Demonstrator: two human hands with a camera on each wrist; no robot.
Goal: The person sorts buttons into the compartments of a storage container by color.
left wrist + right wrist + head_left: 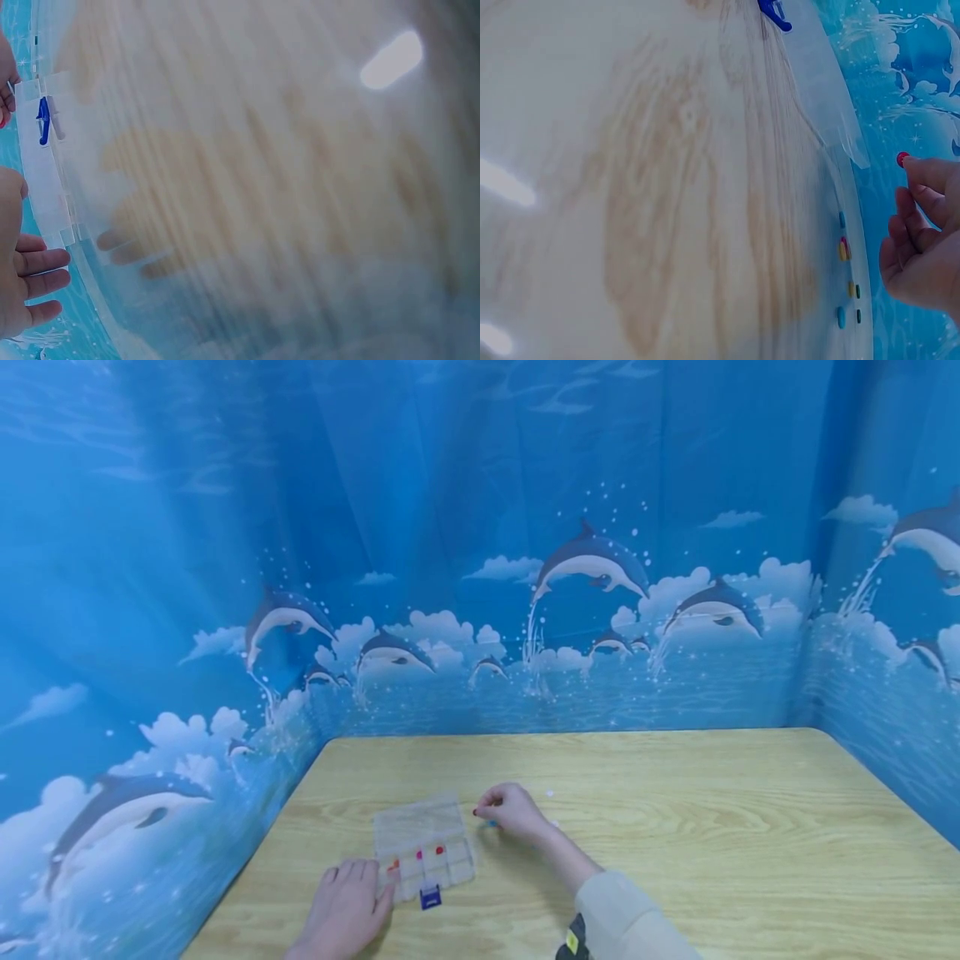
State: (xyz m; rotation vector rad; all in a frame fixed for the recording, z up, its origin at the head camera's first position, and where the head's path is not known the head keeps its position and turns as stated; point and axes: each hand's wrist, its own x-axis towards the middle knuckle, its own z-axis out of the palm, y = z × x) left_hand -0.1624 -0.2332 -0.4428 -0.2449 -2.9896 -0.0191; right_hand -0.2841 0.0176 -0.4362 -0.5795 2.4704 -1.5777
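Observation:
My right hand [513,812] hovers just right of a clear plastic compartment box [408,828]. Between thumb and fingertip it pinches a small round red piece [903,159]; its exact kind is too small to tell. The box lies with its lid raised at the back and a dark blue latch [431,897] at the front. Small red [439,851], pink and orange pieces sit in separate compartments. At the box's left edge, my left hand [345,900] lies with its fingers extended, its thumb side touching the box.
Several small coloured pieces, among them a blue one [841,317] and a yellow one [850,289], lie on the table beneath and beside my right hand. Two pale bits, one a white piece [550,793], lie farther right. A dolphin-print curtain [480,568] surrounds the wooden table [712,843].

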